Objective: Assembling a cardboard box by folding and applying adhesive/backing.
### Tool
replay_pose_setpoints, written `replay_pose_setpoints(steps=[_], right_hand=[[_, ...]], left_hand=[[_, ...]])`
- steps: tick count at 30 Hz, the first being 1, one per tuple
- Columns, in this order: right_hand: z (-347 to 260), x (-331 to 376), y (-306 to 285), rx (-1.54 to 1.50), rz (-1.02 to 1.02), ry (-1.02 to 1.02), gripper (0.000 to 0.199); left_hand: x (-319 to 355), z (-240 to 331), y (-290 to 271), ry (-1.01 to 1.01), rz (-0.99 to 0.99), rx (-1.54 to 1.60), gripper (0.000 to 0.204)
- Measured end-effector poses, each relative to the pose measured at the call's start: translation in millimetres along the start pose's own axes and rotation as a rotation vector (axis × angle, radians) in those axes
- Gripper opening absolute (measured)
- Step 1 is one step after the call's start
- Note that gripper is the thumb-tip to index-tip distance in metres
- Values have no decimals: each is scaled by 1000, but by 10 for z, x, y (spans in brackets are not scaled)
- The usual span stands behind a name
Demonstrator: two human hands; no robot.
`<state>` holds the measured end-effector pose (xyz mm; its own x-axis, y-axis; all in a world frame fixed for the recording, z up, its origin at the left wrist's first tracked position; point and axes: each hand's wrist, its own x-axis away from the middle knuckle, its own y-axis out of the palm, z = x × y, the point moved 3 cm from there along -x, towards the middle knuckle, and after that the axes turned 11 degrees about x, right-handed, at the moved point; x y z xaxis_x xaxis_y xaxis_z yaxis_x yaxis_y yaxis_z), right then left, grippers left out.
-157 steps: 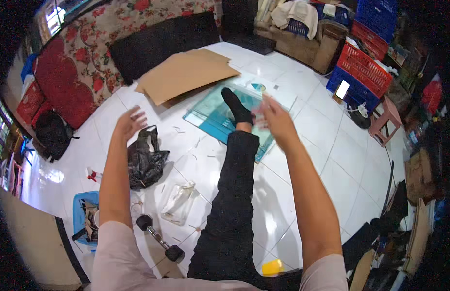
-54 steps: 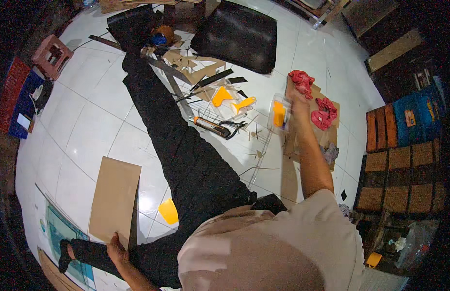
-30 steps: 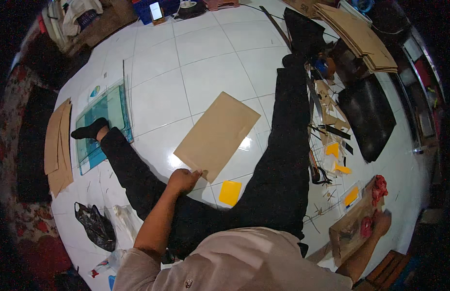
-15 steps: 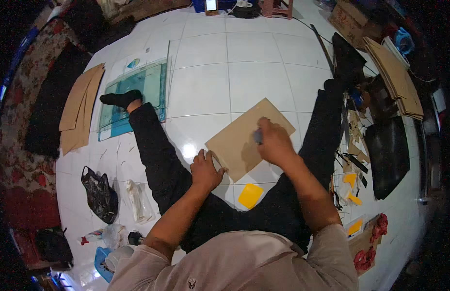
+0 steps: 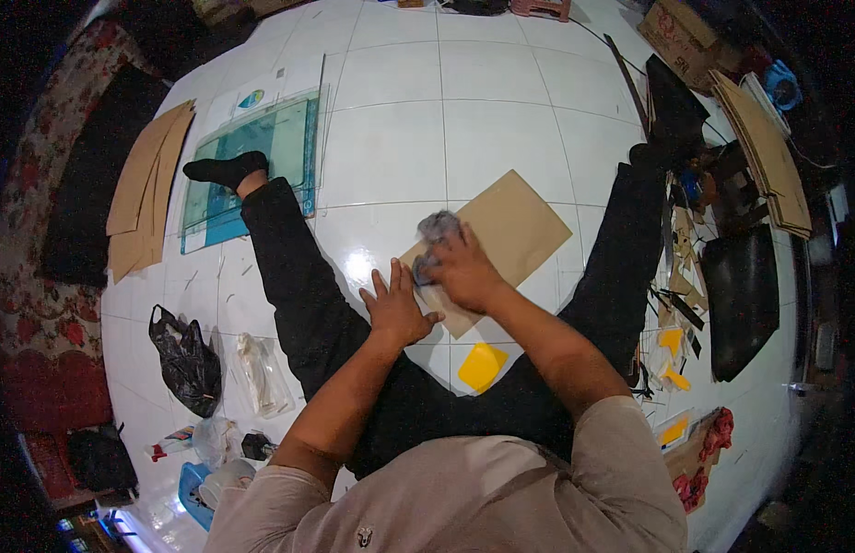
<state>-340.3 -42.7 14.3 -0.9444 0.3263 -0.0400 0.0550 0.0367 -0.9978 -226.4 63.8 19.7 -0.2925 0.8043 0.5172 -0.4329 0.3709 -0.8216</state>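
You're likely wiping the brown board [image 5: 529,230] on the floor [image 5: 381,147] at 1 o'clock, right hand [image 5: 466,270] with fingers clamped on a grey cloth [image 5: 439,224], left hand [image 5: 400,313] splayed; the next stroke probably calls for steady bracing.

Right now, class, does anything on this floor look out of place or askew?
Yes: black and brown scraps lie strewn beside the right leg, looking untidy. The brown sheet beneath the right hand also lies askew to the tile lines.

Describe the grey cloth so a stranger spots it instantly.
Between the spread black trouser legs lies a flat tan board. At its left end, the right hand holds the grey cloth, crumpled, unlike the smooth board and yellow piece nearby.
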Motion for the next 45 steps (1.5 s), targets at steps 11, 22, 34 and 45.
replay_pose_setpoints(steps=[11, 22, 34, 45], right_hand=[[1211, 66, -37, 302, -87, 641, 47], [1178, 88, 124, 253, -42, 759, 45], [673, 60, 166, 259, -7, 594, 42], [849, -132, 115, 331, -150, 705, 49]], left_hand=[[26, 74, -68, -33, -2, -73, 121], [94, 140, -177, 19, 39, -88, 111], [-683, 463, -147, 392, 162, -9, 67], [-872, 712, -256, 614, 62, -376, 95]])
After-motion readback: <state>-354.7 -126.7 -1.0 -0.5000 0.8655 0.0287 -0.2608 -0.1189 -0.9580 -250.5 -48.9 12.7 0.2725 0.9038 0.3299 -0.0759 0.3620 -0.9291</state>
